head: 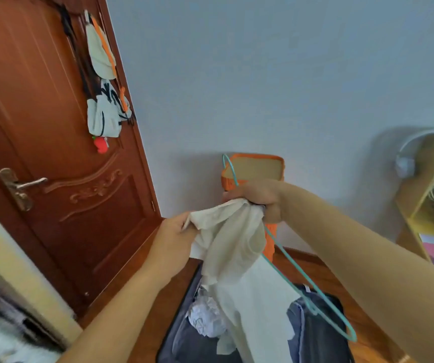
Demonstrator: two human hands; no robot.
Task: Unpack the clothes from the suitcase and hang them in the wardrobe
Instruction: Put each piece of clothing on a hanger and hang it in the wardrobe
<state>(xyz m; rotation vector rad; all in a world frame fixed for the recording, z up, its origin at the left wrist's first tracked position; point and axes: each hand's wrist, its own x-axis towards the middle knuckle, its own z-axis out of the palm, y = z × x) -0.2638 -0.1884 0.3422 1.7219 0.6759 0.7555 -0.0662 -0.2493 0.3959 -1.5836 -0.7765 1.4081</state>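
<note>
Cream shirt [236, 247] held up above the open suitcase [184, 341], not yet on the hanger [312, 289]. Left hand [174, 239] pinching the shirt's upper edge, fingers curled into the cloth. Right hand [260, 197] closed round both the shirt's top and the teal hanger, hook up, frame slanting down over the suitcase. Still in the suitcase: white crumpled garment [205, 318], dark jeans [315, 328]. Judged early to midway: threading, hanging, more pieces left. Wardrobe not clearly in sight; brown door [53, 153] left of the suitcase.
</note>
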